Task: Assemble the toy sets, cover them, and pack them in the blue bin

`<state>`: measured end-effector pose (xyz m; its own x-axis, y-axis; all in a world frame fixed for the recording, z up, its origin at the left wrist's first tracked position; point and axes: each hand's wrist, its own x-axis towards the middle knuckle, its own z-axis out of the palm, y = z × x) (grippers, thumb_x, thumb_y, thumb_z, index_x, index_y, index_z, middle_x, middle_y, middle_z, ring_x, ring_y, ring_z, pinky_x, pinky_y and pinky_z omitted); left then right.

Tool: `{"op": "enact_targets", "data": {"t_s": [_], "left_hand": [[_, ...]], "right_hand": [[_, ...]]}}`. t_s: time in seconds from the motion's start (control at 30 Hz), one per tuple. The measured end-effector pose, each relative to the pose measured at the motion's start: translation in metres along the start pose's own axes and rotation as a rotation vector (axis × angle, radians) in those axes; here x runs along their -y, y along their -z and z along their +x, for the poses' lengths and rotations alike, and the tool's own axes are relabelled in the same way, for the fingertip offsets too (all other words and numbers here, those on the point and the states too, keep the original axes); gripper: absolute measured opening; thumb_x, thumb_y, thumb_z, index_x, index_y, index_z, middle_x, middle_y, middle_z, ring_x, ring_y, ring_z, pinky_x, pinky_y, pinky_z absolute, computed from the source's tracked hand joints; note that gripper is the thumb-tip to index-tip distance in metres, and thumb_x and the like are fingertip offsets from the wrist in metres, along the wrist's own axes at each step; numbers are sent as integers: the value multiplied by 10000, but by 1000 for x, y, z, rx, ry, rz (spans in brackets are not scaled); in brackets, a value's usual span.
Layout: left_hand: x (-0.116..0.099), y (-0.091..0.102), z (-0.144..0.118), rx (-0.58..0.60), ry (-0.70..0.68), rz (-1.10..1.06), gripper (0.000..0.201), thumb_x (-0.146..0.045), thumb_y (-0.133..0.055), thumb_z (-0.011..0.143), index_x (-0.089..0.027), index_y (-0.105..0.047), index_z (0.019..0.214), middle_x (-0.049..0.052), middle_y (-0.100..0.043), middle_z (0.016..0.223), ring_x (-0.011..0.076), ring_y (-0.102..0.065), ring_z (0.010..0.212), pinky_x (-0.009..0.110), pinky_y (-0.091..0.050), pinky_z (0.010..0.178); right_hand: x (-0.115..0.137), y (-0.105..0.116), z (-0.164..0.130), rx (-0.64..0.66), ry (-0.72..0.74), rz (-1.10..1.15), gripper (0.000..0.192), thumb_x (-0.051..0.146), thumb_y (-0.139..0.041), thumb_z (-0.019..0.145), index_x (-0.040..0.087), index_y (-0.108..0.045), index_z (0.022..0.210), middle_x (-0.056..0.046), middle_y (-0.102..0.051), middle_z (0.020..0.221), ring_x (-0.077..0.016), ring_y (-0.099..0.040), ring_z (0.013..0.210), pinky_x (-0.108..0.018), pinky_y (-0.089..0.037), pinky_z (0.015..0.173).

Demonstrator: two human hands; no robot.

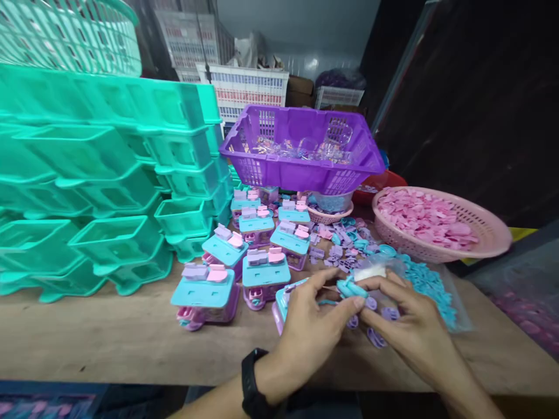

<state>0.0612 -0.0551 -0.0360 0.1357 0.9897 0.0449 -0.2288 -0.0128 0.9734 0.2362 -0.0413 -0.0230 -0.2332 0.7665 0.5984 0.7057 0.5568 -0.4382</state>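
At nine o'clock, a stack of teal plastic trays [100,174] is piled on the wooden table [109,331]. Toward the centre, small toy units with blue tops and pink bases [205,294] are set in rows. At twelve o'clock stands a purple slotted plastic basket [301,148]. At six o'clock, the left hand [312,326], a black watch [253,381] on its wrist, is closed on a small blue plastic piece [349,287], pinched between thumb and fingers. The right hand [404,323] touches the same piece from the other side, fingers curled around it. At three o'clock, a round pink basket of pink chips [441,224] is seen, with loose blue parts [425,285] below it.
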Motion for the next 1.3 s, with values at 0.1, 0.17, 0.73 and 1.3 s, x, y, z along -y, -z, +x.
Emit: {"op": "enact_targets", "data": {"t_s": [0.1,0.17,0.73,1.3], "left_hand": [[-9,16,-4,-14,91,-132,459,-310,-859,761,-113,-754,1162,122,-791,1104,261,-754,1001,325,-612,870],[-11,32,-15,2,118,-218,542,-333,-891,738,-129,-745,1217,120,-783,1157,256,-747,1050,324,-602,920],[6,95,-69,-35,-27,388,316,-273,-477,1007,-172,-742,1147,63,-733,986,198,-671,924,321,-516,858],[12,83,-68,323,-294,1065,434,-113,-443,995,-171,-486,1424,141,-608,1253,280,-606,1161,446,-569,993]], "right_hand": [[20,-9,-3,-7,117,64,111,322,-689,925,328,-747,1020,47,-785,868,-171,-732,762,-290,-552,714],[28,-16,-5,25,130,156,164,304,-691,937,348,-757,1080,44,-807,939,-168,-761,818,-276,-583,776],[22,-43,-20,274,303,234,170,159,-690,914,292,-697,1020,28,-809,986,-169,-769,870,-341,-522,920],[-2,-26,-20,512,511,-152,433,208,-506,1017,361,-603,1410,-4,-749,1280,-218,-719,1118,-429,-453,1054]]}}
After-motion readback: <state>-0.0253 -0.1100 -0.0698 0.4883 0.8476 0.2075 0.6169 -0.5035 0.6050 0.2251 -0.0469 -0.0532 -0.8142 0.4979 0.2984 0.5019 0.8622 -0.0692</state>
